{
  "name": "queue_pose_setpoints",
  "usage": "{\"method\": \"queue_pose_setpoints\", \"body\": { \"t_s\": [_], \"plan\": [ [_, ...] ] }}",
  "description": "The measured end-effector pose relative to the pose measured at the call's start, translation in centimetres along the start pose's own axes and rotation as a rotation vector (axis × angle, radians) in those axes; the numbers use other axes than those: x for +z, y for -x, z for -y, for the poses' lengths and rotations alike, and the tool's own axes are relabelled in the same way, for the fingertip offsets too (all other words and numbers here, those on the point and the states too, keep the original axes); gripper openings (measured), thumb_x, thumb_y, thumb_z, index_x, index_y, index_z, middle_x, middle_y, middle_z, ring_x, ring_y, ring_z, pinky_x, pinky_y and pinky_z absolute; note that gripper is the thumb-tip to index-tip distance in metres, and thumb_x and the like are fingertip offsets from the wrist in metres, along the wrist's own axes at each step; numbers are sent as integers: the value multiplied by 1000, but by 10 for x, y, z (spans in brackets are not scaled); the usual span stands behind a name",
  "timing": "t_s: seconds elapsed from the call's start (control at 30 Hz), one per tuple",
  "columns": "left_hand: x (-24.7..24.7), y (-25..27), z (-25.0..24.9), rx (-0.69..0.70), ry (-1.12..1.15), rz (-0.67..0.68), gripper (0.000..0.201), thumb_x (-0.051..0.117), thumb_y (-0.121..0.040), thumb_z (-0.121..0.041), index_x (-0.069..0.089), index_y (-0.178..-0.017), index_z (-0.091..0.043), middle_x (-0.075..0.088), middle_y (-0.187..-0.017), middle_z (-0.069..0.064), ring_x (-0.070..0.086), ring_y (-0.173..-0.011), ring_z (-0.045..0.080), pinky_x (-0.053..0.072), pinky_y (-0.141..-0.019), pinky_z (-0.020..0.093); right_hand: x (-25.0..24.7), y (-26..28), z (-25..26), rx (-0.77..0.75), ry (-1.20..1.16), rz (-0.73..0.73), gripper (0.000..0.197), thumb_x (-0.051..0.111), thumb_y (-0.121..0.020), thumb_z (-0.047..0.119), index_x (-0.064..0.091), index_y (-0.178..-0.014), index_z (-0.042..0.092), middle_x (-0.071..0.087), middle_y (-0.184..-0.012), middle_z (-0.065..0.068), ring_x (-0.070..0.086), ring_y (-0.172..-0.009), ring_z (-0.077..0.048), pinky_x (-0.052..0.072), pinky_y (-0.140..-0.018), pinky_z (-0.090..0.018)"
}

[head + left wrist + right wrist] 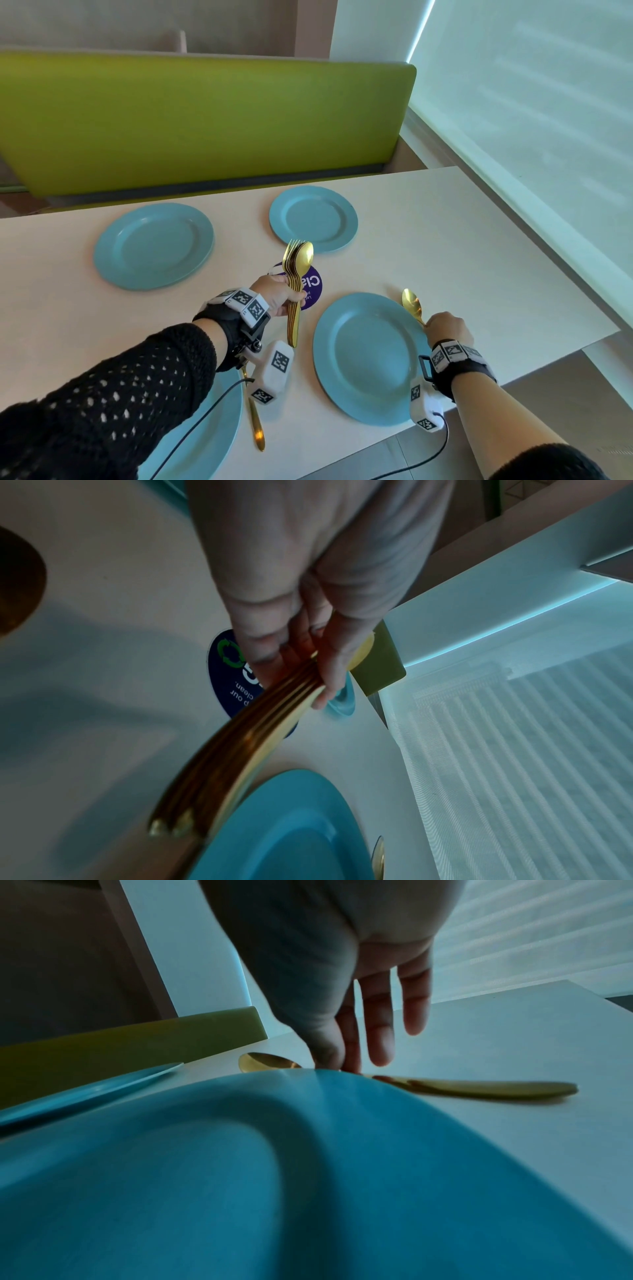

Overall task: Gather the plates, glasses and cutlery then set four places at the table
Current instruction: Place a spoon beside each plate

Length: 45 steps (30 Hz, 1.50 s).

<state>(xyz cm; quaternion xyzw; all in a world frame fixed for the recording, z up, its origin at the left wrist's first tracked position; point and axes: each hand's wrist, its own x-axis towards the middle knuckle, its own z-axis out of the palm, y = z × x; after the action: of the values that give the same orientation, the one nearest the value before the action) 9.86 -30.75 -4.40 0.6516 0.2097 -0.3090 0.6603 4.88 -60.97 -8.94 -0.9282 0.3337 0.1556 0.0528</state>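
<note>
Four round light-blue plates lie on the pale rectangular table in the head view: a far-left plate, a far-right plate, a near-right plate, and a near-left plate partly hidden under the black-sleeved left arm. The left hand has its fingers wrapped round a bundle of gold cutlery, held upright above a round purple sticker between the plates. The right hand holds the handle of a single gold spoon lying on the table just beside the right rim of the near-right plate, bowl pointing away. Another gold utensil handle lies beside the near-left plate. A lime-green padded bench back stands behind the table.

Seen from the left wrist, the fingers curl round the stacked gold handles, clamped tight, over the sticker and beside a blue plate rim.

From the right wrist, the thumb and forefinger pinch down on the spoon's neck at the table surface, while the other fingers hang straight and loose; the spoon handle lies flat on the table, past the blue plate rim.
</note>
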Motion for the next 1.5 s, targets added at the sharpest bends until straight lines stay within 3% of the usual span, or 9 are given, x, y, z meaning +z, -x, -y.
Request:
{"method": "queue_pose_setpoints", "body": {
  "t_s": [0.1,0.2,0.37,0.53,0.73,0.87,1.1,1.27,1.5],
  "plan": [
    [1,4,-3,1,-25,-13,16,60,-83,10,57,-82,-6,62,-75,9,59,-65,17,51,-62,27,-18,9,16,-89,-14,-77,18,46,-89,12,61,-80,12,67,-93,-10,62,-86,-28,43,-70,-28],
    [-1,7,-6,6,-46,-35,18,62,-83,10,56,-76,-6,62,-73,9,60,-62,16,53,-62,25,-37,24,51,-291,-112,-141,24,48,-90,15,68,-104,16,66,-112,-10,61,-107,-29,47,-86,-33],
    [-11,11,-11,3,-114,-29,13,64,-81,9,59,-79,-2,65,-76,11,62,-69,20,53,-86,38,-51,72,124,-730,-216,-141,27,54,-92,18,67,-115,19,65,-114,-6,60,-107,-27,46,-89,-31],
    [-36,22,-15,25,-300,54,14,64,-81,7,61,-73,-4,67,-63,7,61,-67,19,52,-72,31,-50,119,167,-1050,-24,-89,28,52,-93,22,67,-116,21,65,-115,-4,51,-112,-21,44,-89,-31],
    [-71,41,-18,41,-413,148,15,60,-82,10,63,-74,-3,66,-69,8,63,-66,18,53,-74,30,-49,154,196,-1073,99,-34,24,56,-90,28,69,-111,29,56,-111,-7,58,-99,-26,44,-78,-29],
    [-93,47,-13,36,-420,160,14,59,-83,11,62,-76,-1,67,-66,6,63,-64,16,54,-67,26,-49,173,215,-1040,121,29,25,57,-91,30,67,-114,29,55,-113,-5,58,-102,-22,49,-85,-31],
    [-123,45,-19,60,-440,183,12,64,-81,8,66,-75,-3,70,-55,0,67,-59,12,55,-83,34,-51,186,238,-976,42,116,18,59,-90,28,69,-103,26,60,-110,-1,58,-104,-18,49,-88,-32],
    [-129,41,-28,78,-520,228,10,65,-82,3,66,-90,-2,71,-77,7,69,-71,15,54,-85,36,-54,177,249,-976,103,193,22,57,-89,16,69,-106,25,66,-113,2,59,-107,-18,49,-92,-32],
    [-131,5,-51,134,-630,-12,27,75,-73,-30,59,-83,-11,64,-86,7,60,-81,24,48,-75,30,-79,130,269,-981,318,190,24,52,-92,20,71,-106,24,67,-111,-3,58,-107,-20,45,-85,-29]
  ]
}}
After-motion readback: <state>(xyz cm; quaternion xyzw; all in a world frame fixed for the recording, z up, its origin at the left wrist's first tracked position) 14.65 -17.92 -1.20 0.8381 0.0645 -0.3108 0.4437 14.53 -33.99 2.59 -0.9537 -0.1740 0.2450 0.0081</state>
